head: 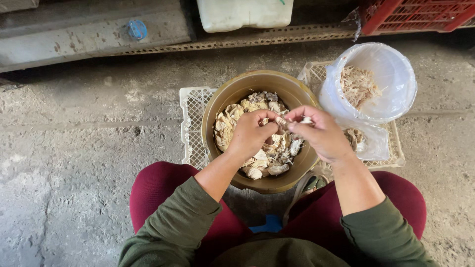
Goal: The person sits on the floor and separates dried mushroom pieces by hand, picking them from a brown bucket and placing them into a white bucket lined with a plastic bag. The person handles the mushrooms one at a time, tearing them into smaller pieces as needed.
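2 hands meet over the brown bowl (pixel 232 91), pinching 1 small pale piece (pixel 282 121) that their fingers mostly hide. The left hand (pixel 252 133) and the right hand (pixel 321 133) both close on it, just above the heap of pale husky pieces (pixel 269 160).

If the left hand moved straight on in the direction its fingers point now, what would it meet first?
The left hand points rightward at the right hand, so it would probably meet those fingertips and the pale piece pinched between them almost at once; depth is uncertain.
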